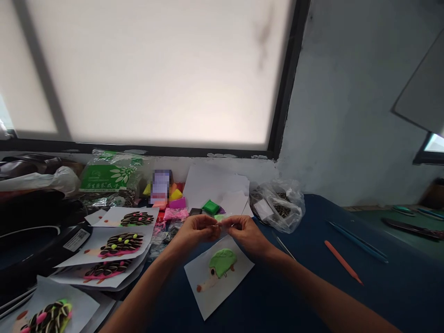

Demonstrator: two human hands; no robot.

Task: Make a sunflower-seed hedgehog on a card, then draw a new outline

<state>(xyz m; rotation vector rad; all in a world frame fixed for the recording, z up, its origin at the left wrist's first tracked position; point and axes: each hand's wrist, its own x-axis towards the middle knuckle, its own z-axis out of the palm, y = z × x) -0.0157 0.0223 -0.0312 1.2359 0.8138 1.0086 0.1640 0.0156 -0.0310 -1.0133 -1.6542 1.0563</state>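
My left hand (198, 230) and my right hand (249, 235) meet above a white card, each with thumb and fingers pinched together. Something small and pale lies between the fingertips, too small to name. A light green piece (219, 217) shows just behind them; whether my fingers touch it, I cannot tell. Below lies the white card (204, 307), turned at an angle on the dark blue table. It bears a hedgehog with a light green clay body (222, 262), a pale snout and a brown nose.
Left are cards with seed-covered hedgehogs (121, 243) and a green seed bag (111, 173). Colourful clay packets (176, 213) and a green packet (211, 206) lie behind my hands. Rightward are a clear bag of seeds (280, 206), an orange tool (343, 262) and blue tweezers (359, 243).
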